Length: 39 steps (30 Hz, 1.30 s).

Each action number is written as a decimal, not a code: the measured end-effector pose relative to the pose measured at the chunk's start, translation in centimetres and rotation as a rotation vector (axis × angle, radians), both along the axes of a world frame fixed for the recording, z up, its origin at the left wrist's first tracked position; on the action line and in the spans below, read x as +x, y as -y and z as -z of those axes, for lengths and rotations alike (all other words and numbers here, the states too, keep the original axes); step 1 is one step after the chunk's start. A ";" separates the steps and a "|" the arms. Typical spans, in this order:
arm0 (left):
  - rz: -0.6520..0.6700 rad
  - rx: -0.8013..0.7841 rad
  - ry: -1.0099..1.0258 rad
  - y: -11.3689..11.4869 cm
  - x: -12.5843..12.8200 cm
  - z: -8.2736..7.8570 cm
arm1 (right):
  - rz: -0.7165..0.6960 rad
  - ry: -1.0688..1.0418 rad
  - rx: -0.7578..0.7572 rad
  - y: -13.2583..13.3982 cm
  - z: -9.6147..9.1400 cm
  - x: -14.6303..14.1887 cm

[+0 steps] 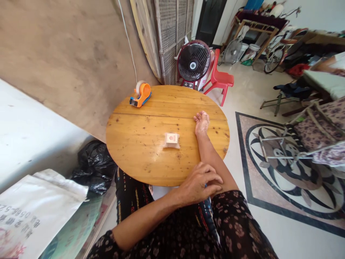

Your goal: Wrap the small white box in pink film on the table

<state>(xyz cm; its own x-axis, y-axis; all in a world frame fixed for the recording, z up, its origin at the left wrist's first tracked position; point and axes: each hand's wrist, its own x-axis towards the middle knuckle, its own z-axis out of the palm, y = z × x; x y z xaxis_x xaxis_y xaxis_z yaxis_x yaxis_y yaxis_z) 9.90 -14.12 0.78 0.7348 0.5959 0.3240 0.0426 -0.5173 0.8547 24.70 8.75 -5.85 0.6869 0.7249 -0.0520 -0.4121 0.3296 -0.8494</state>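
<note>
Across the rounded brown wooden table [134,136], I saw a small cream box in translucent wrap [171,139] at frame centre, left of the right hand [202,123], its empty fingers loosely curled; the left hand [199,182], fingers half-spread, touched the right forearm [211,153].

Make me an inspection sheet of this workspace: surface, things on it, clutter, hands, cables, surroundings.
Surface: round wooden table, with dark knots and a seam.
Things: small box in see-through wrap near the middle; orange tape dispenser near the far left edge.
Clutter: black bag and white sack, left of the table.
Hands: left hand on the right forearm; right hand empty, over the table.
Cables: white cord hanging; its end is unclear.
Surroundings: fan and red chair beyond the table.
</note>
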 end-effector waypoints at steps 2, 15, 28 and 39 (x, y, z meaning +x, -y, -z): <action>-0.003 0.005 0.003 -0.1 0.1 0.0 | 0.001 0.002 -0.001 0.0 0.0 0.0; -0.060 -0.002 0.097 0.0 0.6 0.6 | 0.001 0.007 0.006 0.1 0.1 0.0; -0.196 0.116 0.093 -0.5 0.7 1.5 | 0.012 0.018 0.013 -0.1 0.4 0.1; -0.619 0.243 0.117 -2.2 -5.6 2.7 | 0.011 0.041 -0.020 -0.5 0.6 0.3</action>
<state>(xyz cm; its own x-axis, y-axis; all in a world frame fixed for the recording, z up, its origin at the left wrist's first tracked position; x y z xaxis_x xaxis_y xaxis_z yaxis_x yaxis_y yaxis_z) 4.28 -11.87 -1.89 0.2335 0.7956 0.5590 0.3073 -0.6058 0.7339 24.98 9.27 -6.47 0.6964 0.7166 -0.0379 -0.3735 0.3169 -0.8718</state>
